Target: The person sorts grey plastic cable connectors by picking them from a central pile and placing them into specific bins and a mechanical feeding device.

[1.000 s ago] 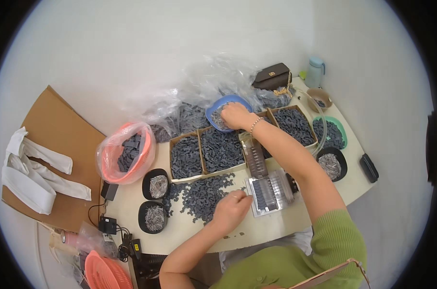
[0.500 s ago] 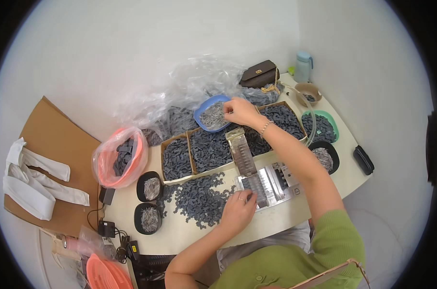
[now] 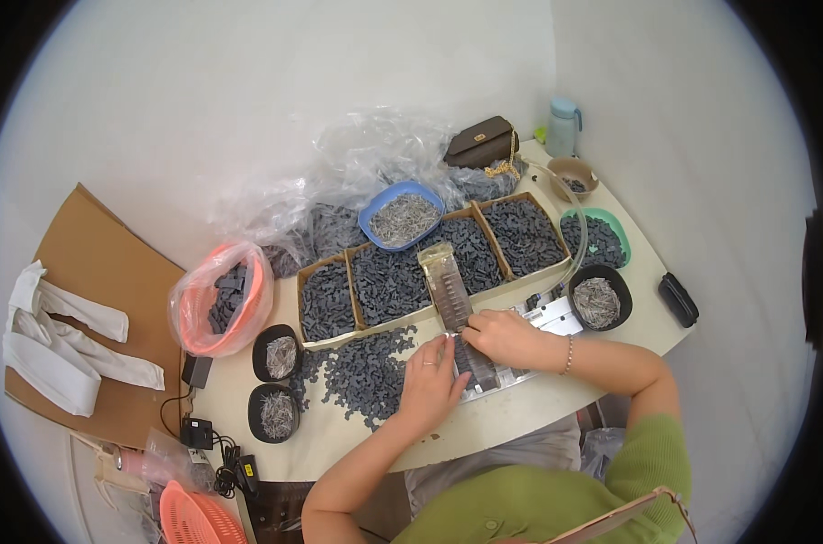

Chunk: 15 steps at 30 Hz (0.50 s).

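A silvery metal fixture (image 3: 480, 384) with rows of slots lies before me, dark pieces along its left part. My left hand (image 3: 429, 384) rests at its left edge, fingers stretched out toward the upper corner and thumb apart. My right hand (image 3: 509, 341) reaches over the fixture from the right. Its fingertips are pinched close to the left fingertips; anything between them is too small to make out. Above both hands, a clear slotted plastic holder (image 3: 448, 286) leans across the box edge. Left of my left hand spreads a loose pile of small dark grey pieces (image 3: 366, 374).
A divided cardboard box (image 3: 354, 288) of grey pieces stands behind, with a blue tray (image 3: 364, 222) of thin metal pins on its rim. Black bowls (image 3: 259, 426) of pins sit left and right. A green bowl (image 3: 625, 238), a clear hose (image 3: 582, 231) and a black case (image 3: 677, 300) are at right.
My right hand has come from the pins in the blue tray down to the fixture. My left hand has shifted slightly up and left, its fingers straighter.
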Tool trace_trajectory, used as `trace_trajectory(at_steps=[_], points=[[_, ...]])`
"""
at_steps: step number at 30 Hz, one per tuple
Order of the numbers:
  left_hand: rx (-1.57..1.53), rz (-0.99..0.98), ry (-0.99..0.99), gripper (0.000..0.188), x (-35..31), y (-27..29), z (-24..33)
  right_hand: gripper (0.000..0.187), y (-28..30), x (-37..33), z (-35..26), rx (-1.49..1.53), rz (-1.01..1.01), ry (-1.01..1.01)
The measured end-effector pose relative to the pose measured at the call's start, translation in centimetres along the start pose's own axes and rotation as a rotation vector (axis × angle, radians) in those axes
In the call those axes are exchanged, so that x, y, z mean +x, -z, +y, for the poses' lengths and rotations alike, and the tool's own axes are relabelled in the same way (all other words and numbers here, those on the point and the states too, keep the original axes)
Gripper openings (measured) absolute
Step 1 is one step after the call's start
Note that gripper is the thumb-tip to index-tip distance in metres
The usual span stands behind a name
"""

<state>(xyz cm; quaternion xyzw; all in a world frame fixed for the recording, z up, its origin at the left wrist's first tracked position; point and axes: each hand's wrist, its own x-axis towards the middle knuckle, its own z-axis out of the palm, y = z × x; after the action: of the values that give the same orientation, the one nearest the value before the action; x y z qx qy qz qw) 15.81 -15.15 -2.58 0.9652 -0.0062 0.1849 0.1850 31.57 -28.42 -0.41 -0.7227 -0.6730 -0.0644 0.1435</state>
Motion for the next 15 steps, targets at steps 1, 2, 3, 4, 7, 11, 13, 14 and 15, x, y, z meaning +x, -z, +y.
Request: trace_trajectory(at_steps=[1,2,3,4,7,11,13,14,15], points=[[0.019,-0.008,-0.022,0.059,-0.2,-0.5,0.0,0.014,-0.1,-0.2,0.0,0.019,0.014,-0.001],[0.037,-0.017,-0.046,0.062,-0.2,-0.8,0.2,0.014,-0.1,-0.4,0.0,0.038,0.027,-0.006],[0.040,-0.021,-0.052,0.063,-0.2,-0.9,0.4,0.015,-0.2,-0.6,0.0,0.056,0.040,-0.011],[0.043,-0.024,-0.058,0.064,-0.2,-0.9,0.6,0.015,-0.5,-0.8,0.1,0.072,0.064,-0.010],[0.022,-0.020,-0.031,0.063,0.2,-0.6,1.2,0.015,-1.2,-1.2,0.6,0.118,0.128,-0.010],[0.000,-0.022,-0.030,0.059,0.5,-0.5,0.9,0.017,-1.0,-1.3,0.3,0.101,0.142,0.011],[0.030,-0.040,-0.041,0.057,0.4,-0.5,0.9,0.018,-1.0,-1.4,-0.1,0.065,0.137,0.021],[0.043,-0.051,-0.048,0.056,0.4,-0.6,0.9,0.018,-1.1,-1.5,-0.3,0.055,0.140,0.023],[0.051,-0.054,-0.042,0.055,0.4,-0.5,0.9,0.019,-1.1,-1.5,-0.4,0.046,0.143,0.025]])
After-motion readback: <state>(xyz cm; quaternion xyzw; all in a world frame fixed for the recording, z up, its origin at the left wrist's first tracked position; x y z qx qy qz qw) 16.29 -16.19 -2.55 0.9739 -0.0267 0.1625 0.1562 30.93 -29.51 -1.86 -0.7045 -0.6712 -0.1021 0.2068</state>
